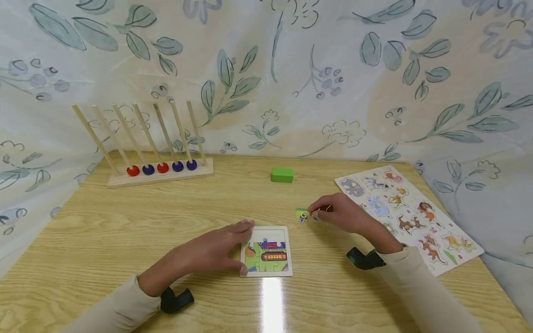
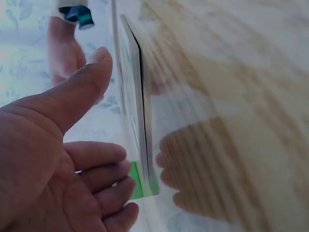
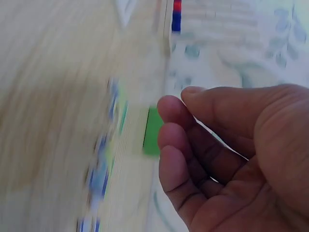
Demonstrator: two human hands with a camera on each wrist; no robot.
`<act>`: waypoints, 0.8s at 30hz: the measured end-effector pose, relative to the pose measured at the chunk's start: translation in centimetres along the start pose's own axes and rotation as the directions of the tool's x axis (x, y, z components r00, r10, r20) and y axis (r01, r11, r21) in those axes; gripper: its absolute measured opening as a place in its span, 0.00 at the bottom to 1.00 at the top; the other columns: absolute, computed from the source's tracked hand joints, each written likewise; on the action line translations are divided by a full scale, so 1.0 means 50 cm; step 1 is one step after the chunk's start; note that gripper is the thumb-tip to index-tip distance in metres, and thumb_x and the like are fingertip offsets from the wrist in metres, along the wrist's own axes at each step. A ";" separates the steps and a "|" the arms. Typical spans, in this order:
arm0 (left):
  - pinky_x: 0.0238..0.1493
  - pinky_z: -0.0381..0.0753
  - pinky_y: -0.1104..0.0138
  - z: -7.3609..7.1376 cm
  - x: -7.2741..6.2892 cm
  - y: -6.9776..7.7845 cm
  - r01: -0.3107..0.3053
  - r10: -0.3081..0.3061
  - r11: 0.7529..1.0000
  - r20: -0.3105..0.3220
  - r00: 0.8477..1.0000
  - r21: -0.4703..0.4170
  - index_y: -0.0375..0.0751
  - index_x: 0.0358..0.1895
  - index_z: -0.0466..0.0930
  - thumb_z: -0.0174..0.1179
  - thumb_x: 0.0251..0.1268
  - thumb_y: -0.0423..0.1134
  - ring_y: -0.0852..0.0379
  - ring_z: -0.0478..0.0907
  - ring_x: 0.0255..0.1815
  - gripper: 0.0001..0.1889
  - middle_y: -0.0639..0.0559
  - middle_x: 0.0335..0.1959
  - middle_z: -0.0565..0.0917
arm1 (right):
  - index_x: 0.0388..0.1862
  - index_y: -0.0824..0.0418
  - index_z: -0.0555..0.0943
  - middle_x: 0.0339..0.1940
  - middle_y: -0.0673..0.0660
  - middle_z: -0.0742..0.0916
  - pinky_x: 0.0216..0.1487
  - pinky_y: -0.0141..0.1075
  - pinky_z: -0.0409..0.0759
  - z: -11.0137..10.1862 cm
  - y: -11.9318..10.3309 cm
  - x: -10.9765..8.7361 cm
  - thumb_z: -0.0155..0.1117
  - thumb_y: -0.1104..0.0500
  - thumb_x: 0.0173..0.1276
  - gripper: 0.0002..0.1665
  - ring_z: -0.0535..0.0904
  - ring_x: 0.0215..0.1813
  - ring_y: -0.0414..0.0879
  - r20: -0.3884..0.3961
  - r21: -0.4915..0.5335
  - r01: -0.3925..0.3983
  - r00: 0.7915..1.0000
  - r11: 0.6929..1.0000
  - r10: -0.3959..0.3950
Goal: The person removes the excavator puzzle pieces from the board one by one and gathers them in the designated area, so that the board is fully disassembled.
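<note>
Spans the left side of the tray (image 1: pixel 266 274) with the left hand (image 1: pixel 212 249), fingertips by the far corner and thumb by the near one; spread wide, not clasped. Cannot tell whether pressing there or only resting. Curves the right hand (image 1: pixel 341 212) loosely at the loose pieces (image 1: pixel 302 215), just beyond and right of the tray, thumb close to forefinger; shows nothing between the fingertips in the right wrist view.

Should prove light, thin and stiff, likely wood or thick card; apt to skid on the smooth table (image 1: pixel 104 240) sooner than break. Best to pinch a piece by opposite edges, clear of any thin tabs, and to steady the tray by the raised rim.

Looks nearly square in the tray, so without a clear long axis; lies almost squarely before the person. Reads upright in the fitted pieces (image 1: pixel 272 259), with striped band and red track running left to right across the near part. Makes out a short crosswise row in the loose pieces, partly hidden by fingers; cannot tell any single long axis.

Beyond the tray, includes a green block (image 1: pixel 281 175); beyond and left, an abacus (image 1: pixel 162 178); beyond and right, an animal board (image 1: pixel 410 210).
</note>
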State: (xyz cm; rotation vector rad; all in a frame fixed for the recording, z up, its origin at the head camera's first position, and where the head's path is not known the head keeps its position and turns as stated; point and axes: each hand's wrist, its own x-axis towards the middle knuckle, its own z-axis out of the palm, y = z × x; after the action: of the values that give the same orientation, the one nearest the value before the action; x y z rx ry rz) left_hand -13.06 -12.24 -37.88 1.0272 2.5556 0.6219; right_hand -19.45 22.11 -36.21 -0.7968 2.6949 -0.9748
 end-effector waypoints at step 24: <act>0.70 0.58 0.54 0.005 0.008 0.008 0.073 -0.075 0.996 0.053 0.996 0.047 0.34 0.74 0.58 0.70 0.56 0.53 0.50 0.49 0.77 0.47 0.49 0.78 0.51 | 0.49 0.64 0.86 0.44 0.51 0.88 0.46 0.33 0.79 0.128 -0.127 0.037 0.60 0.64 0.71 0.11 0.81 0.45 0.37 0.243 0.194 0.136 0.953 0.972 -0.182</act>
State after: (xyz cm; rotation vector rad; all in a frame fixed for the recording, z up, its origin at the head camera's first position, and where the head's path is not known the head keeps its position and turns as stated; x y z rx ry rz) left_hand -13.01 -11.64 -37.97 0.9453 2.5579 0.5122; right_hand -16.20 13.54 -37.11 -1.0390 2.3169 -1.0428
